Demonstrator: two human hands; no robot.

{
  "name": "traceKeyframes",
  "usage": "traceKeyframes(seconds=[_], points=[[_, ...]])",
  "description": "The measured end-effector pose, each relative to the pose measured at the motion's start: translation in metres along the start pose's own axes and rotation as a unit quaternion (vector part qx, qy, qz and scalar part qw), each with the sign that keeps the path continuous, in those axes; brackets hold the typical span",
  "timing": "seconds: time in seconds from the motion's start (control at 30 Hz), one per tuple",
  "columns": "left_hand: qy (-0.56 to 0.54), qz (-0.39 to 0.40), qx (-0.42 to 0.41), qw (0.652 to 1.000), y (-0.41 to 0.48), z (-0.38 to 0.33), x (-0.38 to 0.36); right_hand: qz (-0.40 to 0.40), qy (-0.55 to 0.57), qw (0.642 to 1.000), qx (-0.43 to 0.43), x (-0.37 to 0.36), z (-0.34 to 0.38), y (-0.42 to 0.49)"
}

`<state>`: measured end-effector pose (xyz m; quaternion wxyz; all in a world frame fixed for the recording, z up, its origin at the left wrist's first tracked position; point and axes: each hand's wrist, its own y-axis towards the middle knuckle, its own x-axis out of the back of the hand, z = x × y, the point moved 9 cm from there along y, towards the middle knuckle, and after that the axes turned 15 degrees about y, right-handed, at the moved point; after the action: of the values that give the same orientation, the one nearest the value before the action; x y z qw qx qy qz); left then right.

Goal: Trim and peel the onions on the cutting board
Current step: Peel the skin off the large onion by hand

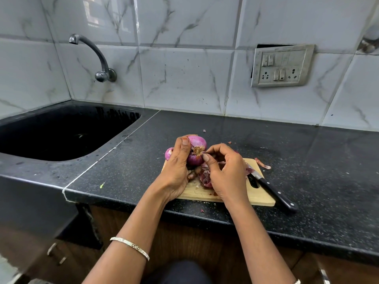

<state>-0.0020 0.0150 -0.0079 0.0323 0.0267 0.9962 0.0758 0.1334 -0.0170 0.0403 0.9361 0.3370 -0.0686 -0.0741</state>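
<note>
- Purple onion (pixel 197 151) held above the wooden cutting board (pixel 258 196), gripped in curled left hand (pixel 178 167).
- Right hand (pixel 226 171) pinching skin at its root end.
- Second onion (pixel 169 153) behind left hand.
- Knife (pixel 273 190) lying across board's right edge.

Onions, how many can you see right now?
2. One red onion is gripped in the left hand above the cutting board, and the right hand pinches at its root end. A second onion peeks out behind the left hand. More may be hidden.
</note>
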Motion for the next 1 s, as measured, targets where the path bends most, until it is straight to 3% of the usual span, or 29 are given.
traceKeyframes(seconds=[0.3,0.73,0.83,1.0], points=[[-0.01,0.023,-0.012,1.0,0.001,-0.001,-0.004,0.067,-0.048,0.996,-0.039,-0.016,-0.014,-0.001],[-0.034,0.022,0.006,0.999,-0.003,-0.005,-0.008,0.051,-0.059,0.997,-0.018,-0.014,-0.008,-0.003],[-0.041,0.008,0.035,0.999,-0.004,-0.002,-0.007,0.053,-0.036,0.998,-0.021,-0.015,-0.008,-0.002],[-0.053,-0.009,0.056,0.997,-0.005,-0.002,-0.004,0.03,0.078,0.991,-0.104,-0.013,-0.029,-0.002]])
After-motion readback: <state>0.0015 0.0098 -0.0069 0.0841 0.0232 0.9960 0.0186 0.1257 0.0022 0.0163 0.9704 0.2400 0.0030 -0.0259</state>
